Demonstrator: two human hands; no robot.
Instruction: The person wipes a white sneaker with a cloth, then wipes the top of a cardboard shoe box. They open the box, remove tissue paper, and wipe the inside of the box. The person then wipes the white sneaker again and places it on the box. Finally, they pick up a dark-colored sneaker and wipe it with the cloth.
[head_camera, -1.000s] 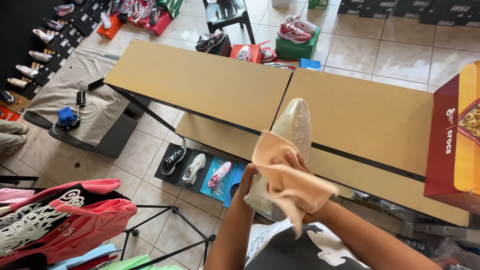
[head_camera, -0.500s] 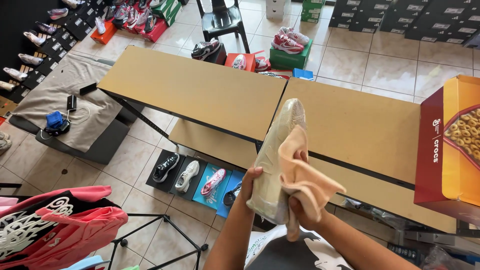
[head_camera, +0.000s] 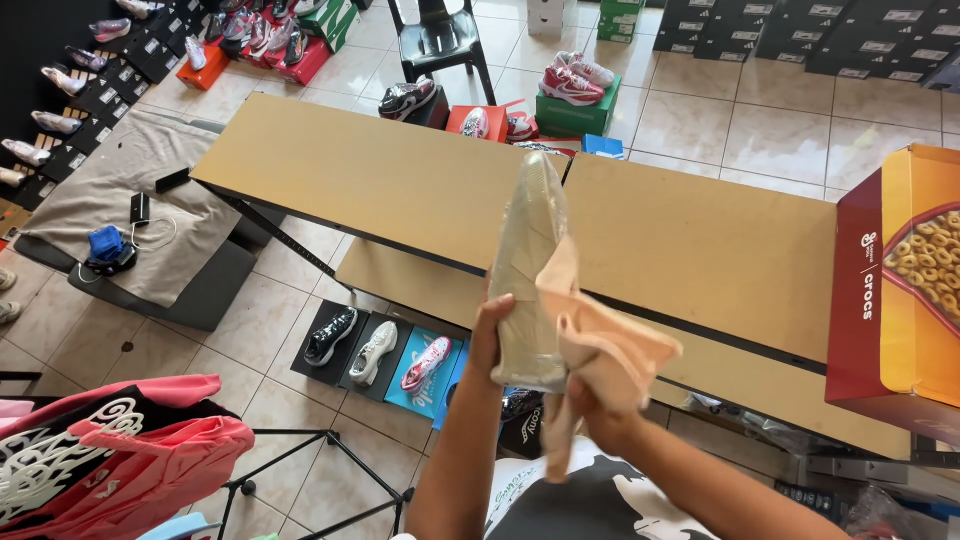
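At the near left I see a rack of pink garments (head_camera: 120, 450) on white hangers, and beyond it a grey mat (head_camera: 140, 215) on the tiled floor with a blue object (head_camera: 104, 243) and a black cable on it. Further along the floor, under the edge of the bench (head_camera: 400, 180), three shoes (head_camera: 380, 350) lie side by side on dark and blue boxes — one black, one white, one pink.

In the middle, my left hand (head_camera: 492, 335) is wrapped around the lower part of a pale, translucent shoe (head_camera: 532, 270), fingers curled on its near side. The shoe stands upright in the air, toe pointing up, over the near edge of the bench and not touching it. Just to the right, my right hand (head_camera: 600, 410) is closed on a peach cloth (head_camera: 590, 345) and presses it against the shoe's right side; the cloth drapes over that hand and hangs down below it, so I cannot see those fingers clearly.

Far beyond the bench, pink and white sneakers (head_camera: 578, 78) sit on a green box, with a black chair (head_camera: 440, 40) to their left. At the right edge, a red and yellow carton (head_camera: 900, 290) rests on the bench.
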